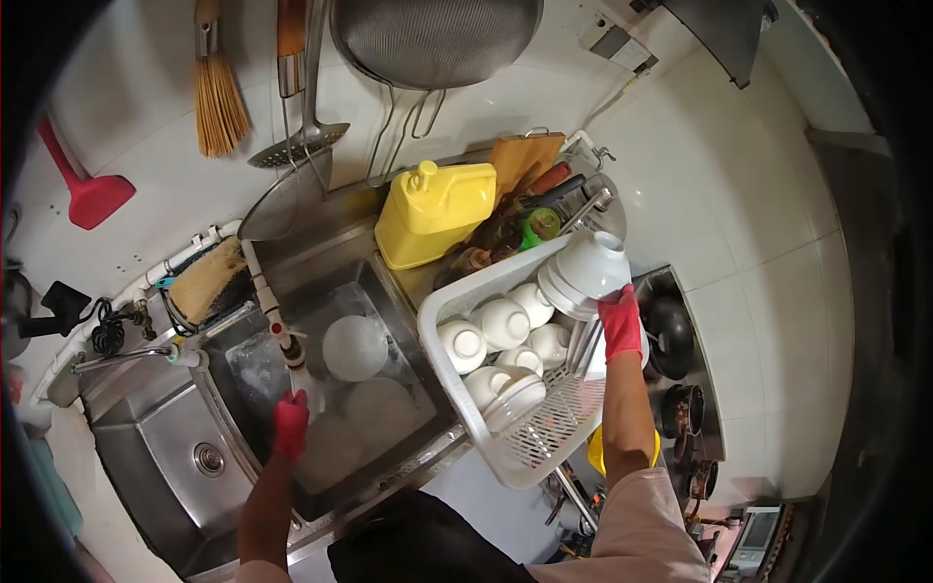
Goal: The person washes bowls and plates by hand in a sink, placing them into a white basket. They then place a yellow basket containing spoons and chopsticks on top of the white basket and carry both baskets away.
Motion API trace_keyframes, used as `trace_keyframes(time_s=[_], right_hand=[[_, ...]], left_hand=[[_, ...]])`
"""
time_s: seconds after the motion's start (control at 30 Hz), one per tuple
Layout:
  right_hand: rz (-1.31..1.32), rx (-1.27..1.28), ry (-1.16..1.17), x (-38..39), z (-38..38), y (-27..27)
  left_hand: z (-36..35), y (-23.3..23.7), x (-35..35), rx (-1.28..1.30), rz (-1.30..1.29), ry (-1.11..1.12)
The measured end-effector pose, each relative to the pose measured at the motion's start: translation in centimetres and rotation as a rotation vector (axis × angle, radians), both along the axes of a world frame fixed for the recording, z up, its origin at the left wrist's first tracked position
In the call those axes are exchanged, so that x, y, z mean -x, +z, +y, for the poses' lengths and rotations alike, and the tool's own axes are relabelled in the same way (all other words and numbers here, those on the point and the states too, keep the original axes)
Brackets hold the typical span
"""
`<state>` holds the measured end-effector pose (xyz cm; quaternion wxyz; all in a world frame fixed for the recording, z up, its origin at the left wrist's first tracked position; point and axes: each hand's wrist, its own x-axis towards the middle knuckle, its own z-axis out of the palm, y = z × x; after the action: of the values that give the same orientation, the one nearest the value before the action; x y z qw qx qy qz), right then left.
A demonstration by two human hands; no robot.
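My left hand (290, 425), in a red glove, is over the soapy sink (428, 364), just below the white pipe tap (292, 352). Its fingers are closed around something pale that I cannot make out. Beside it, a round white dish (355, 348) lies in cloudy water. My right hand (620, 325), also red-gloved, grips the edge of stacked white bowls (590, 272) at the upper right of the white plastic basket (465, 413). Several other white bowls (501, 324) sit inside that basket, mostly upside down.
A yellow jug (432, 214) stands behind the sink, beside a wooden board (525, 160) and bottles. Left lies an empty steel basin (185, 452). A brush (222, 102), a strainer (437, 39) and a red spatula (100, 199) hang on the wall. Pans (669, 335) are at right.
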<state>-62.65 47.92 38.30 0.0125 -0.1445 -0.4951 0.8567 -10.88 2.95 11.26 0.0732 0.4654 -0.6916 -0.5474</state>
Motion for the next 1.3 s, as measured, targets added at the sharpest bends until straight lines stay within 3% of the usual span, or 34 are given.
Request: trace_keyframes(time_s=[0.1, 0.2, 0.23, 0.33, 0.43, 0.5, 0.53, 0.57, 0.63, 0.7, 0.77, 0.83, 0.9, 1.0, 1.03, 1.1, 1.13, 1.2, 1.3], right_hand=[[-0.175, -0.362, 0.017, -4.2, -0.7, 3.5], [-0.230, -0.714, 0.118, -7.2, 0.9, 3.9], [-0.237, -0.820, 0.132, -8.0, 1.1, 3.8], [0.074, -0.848, 0.087, -14.7, -2.6, 4.6], [0.236, -0.574, 0.200, -25.7, -13.9, 6.7], [0.408, -0.504, 0.590, -32.9, -18.4, 2.7], [0.216, -0.262, 0.698, -37.2, -22.1, 2.2], [0.237, -0.363, 0.768, -39.8, -24.4, -3.2], [0.443, -0.782, 0.960, -42.5, -29.4, -9.0], [0.745, -1.098, 0.942, -43.5, -33.5, -15.9], [1.256, -1.340, 0.909, -41.6, -36.2, -15.7], [0.879, -1.410, 1.291, -40.1, -39.2, -18.1], [-0.046, -1.221, 1.623, -36.8, -42.2, -17.3], [0.180, -0.805, 1.611, -34.3, -41.4, -33.3], [0.147, -0.718, 1.407, -35.9, -40.6, -31.0], [0.115, -0.533, 1.011, -39.2, -38.8, -26.4], [0.205, -0.660, 0.924, -40.4, -38.7, -25.9], [0.374, -0.901, 0.719, -43.1, -39.0, -25.8], [0.706, -1.116, 0.688, -44.6, -39.2, -24.8]], left_hand=[[-0.7, -3.0, 1.2, -0.174, 0.124, 0.236], [-0.3, -0.3, 2.6, -0.469, 0.364, 0.460], [-0.4, 0.1, 2.7, -0.487, 0.327, 0.439], [-0.5, -0.5, 2.5, -0.557, 0.273, 0.427], [0.8, 5.4, 5.3, -0.647, 0.323, 0.548], [1.6, 6.1, 5.1, -0.567, 0.377, 0.650], [1.7, 5.0, 5.0, -0.468, 0.435, 0.685], [1.6, 5.2, 3.9, -0.504, 0.455, 0.693], [1.9, 6.0, 3.0, -0.599, 0.508, 0.680], [2.2, 6.4, 2.9, -0.714, 0.566, 0.644], [2.1, 5.0, 1.9, -0.687, 0.509, 0.636], [1.3, 2.0, 0.9, -0.506, 0.361, 0.662], [1.3, 2.1, -0.4, -0.410, 0.275, 0.619], [0.9, 5.0, -0.3, -0.441, 0.447, 0.803], [0.8, 5.4, 0.0, -0.486, 0.559, 0.914], [0.6, 2.0, -0.1, -0.609, 0.578, 0.957], [0.6, 0.7, -0.4, -0.669, 0.583, 0.975], [1.8, 3.6, 0.8, -0.706, 0.653, 1.083], [2.3, 3.6, 1.2, -0.697, 0.725, 1.065]])
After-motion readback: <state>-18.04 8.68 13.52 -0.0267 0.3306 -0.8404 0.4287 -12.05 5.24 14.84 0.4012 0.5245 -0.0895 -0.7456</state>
